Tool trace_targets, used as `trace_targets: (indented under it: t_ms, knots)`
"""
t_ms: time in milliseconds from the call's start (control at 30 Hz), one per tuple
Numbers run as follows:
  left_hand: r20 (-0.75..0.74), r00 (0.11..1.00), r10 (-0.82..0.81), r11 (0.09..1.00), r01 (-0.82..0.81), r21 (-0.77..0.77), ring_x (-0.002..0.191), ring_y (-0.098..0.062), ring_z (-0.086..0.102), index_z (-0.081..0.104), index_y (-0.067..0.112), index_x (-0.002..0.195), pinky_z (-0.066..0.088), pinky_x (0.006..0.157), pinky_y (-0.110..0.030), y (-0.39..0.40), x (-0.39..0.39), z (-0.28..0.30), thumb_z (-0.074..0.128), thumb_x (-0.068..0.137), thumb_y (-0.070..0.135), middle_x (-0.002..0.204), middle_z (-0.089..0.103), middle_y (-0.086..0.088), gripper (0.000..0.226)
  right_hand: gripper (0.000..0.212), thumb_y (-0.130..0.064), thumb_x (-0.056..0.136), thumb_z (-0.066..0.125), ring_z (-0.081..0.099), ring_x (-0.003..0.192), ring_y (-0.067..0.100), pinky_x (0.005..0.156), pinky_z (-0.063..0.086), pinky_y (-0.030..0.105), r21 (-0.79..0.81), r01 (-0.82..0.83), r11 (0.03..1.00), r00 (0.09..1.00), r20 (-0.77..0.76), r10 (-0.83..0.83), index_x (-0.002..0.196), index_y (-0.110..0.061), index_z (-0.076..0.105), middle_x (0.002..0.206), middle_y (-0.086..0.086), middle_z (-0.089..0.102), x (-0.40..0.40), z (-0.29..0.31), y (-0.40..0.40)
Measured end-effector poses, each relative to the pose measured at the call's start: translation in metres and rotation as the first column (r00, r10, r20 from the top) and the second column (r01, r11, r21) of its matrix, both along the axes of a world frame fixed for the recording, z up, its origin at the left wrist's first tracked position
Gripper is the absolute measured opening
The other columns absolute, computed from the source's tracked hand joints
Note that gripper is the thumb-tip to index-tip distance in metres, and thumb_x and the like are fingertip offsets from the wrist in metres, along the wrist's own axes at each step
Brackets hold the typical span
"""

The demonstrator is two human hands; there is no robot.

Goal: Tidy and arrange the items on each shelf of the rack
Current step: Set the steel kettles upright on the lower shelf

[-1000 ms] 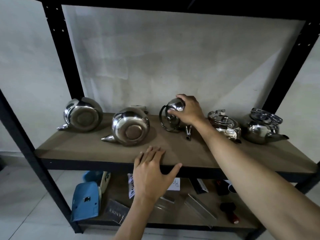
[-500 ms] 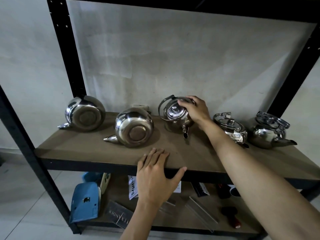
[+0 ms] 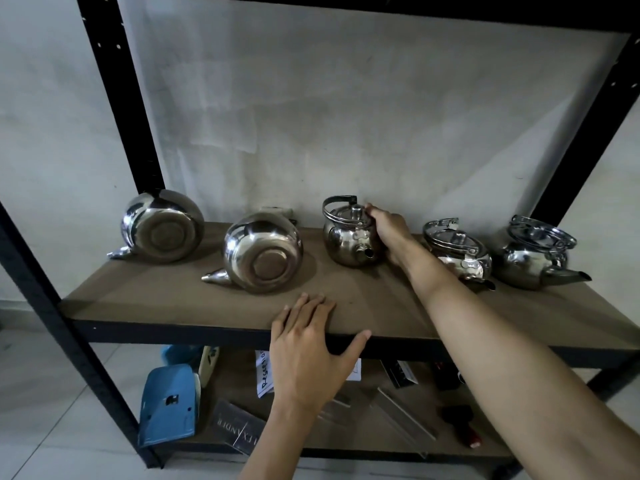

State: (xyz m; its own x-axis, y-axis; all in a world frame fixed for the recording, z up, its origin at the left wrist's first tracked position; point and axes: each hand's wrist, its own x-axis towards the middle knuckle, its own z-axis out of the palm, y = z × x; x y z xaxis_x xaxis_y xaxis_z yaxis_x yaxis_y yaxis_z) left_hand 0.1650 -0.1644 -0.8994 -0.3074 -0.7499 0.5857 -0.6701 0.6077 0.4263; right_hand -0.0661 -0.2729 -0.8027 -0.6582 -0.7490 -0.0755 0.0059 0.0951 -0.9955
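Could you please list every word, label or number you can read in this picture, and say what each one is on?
"Rese…": handwritten, partly hidden, on the white paper sheet on the lower shelf.
"…EXANDER": white letters, seen upside down, on the dark card on the lower shelf.
The steel kettles show no readable marking.

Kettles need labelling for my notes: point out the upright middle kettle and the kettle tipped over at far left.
upright middle kettle point(image 3: 349, 242), head view, shiny belly.
far-left tipped kettle point(image 3: 162, 233), head view, round base.

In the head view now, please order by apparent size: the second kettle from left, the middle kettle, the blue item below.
1. Second kettle from left
2. Blue item below, nearly alike, so order 1 and 2 is unsure
3. Middle kettle, clearly smallest
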Motion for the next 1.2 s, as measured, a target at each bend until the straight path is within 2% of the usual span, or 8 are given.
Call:
trace_targets:
  t_ms: [300,433,533,667,767,933,1100,1200]
  knots:
    - [0.012,1.000,-0.003,1.000,0.003,-0.012,0.134,-0.010,0.052,0.071,0.023,0.121,0.036,0.114,-0.038,0.000,0.001,-0.001,0.055,0.082,0.078,0.132,0.066,0.007,0.069,0.040,-0.045,0.097,0.066,0.070,0.098,0.028,0.088,0.054,0.033,0.001,0.083,0.997,0.996,-0.030,-0.083,0.106,-0.006,0.073,0.103,0.011,0.074,0.004,-0.009,0.001]
    - [0.022,1.000,-0.006,1.000,0.007,-0.010,0.135,-0.009,0.050,0.070,0.024,0.122,0.034,0.115,-0.038,0.000,0.001,-0.001,0.052,0.082,0.080,0.133,0.065,0.008,0.071,0.044,-0.054,0.095,0.065,0.070,0.099,0.027,0.088,0.054,0.034,0.017,0.090,0.996,0.994,-0.066,-0.088,0.093,-0.011,0.071,0.099,0.009,0.074,0.004,-0.010,0.003]
    - [0.006,1.000,-0.023,1.000,0.023,0.010,0.136,-0.007,0.050,0.071,0.025,0.121,0.034,0.116,-0.037,0.000,0.003,0.003,0.053,0.082,0.079,0.132,0.066,0.009,0.069,0.051,-0.061,0.095,0.060,0.068,0.093,0.026,0.087,0.053,0.037,-0.003,0.109,0.994,0.968,-0.228,-0.107,0.078,-0.013,0.066,0.085,0.003,0.071,0.003,-0.001,0.008]
    - [-0.063,0.998,-0.017,1.000,0.016,-0.018,0.134,-0.008,0.051,0.073,0.024,0.116,0.036,0.115,-0.038,-0.002,0.022,0.001,0.061,0.083,0.070,0.125,0.069,0.010,0.058,0.042,-0.044,0.100,0.063,0.063,0.111,0.019,0.085,0.041,0.017,-0.219,0.095,0.971,0.851,-0.489,-0.194,0.122,-0.009,0.068,0.118,0.006,0.070,0.020,0.036,0.022]
    - [-0.104,0.994,0.019,0.998,-0.025,-0.049,0.134,-0.009,0.051,0.073,0.023,0.115,0.033,0.117,-0.036,-0.007,0.047,-0.004,0.066,0.082,0.067,0.123,0.069,0.009,0.055,0.031,-0.039,0.097,0.069,0.068,0.098,0.011,0.083,0.049,0.014,-0.331,-0.013,0.944,0.821,-0.543,-0.179,0.112,-0.012,0.074,0.106,0.002,0.076,0.052,0.065,0.029]
    - [-0.103,0.984,0.145,0.989,-0.148,-0.025,0.137,-0.012,0.048,0.072,0.023,0.117,0.029,0.120,-0.039,-0.023,0.088,-0.005,0.063,0.082,0.070,0.122,0.070,0.008,0.059,0.050,-0.072,0.086,0.064,0.063,0.088,0.019,0.076,0.045,0.031,0.092,-0.153,0.984,0.767,-0.616,0.178,0.075,-0.023,0.062,0.079,-0.008,0.063,0.122,0.081,0.028]
    - [-0.117,0.981,0.153,0.988,-0.156,-0.015,0.137,-0.005,0.046,0.070,0.025,0.122,0.020,0.123,-0.032,-0.031,0.111,-0.002,0.060,0.084,0.071,0.129,0.067,0.009,0.061,0.098,-0.101,0.059,0.052,0.065,0.120,0.026,0.105,0.049,0.038,0.392,-0.314,0.865,0.689,-0.533,0.492,0.118,-0.027,0.076,0.127,0.000,0.071,0.171,0.060,0.013]
    - [-0.124,0.982,0.144,0.989,-0.146,-0.011,0.137,-0.003,0.044,0.069,0.025,0.124,0.019,0.124,-0.032,-0.030,0.112,-0.002,0.058,0.086,0.071,0.130,0.066,0.010,0.060,0.111,-0.109,0.041,0.049,0.063,0.123,0.027,0.100,0.053,0.041,0.407,-0.275,0.871,0.708,-0.528,0.470,0.127,-0.042,0.070,0.136,-0.004,0.066,0.181,0.058,0.011]
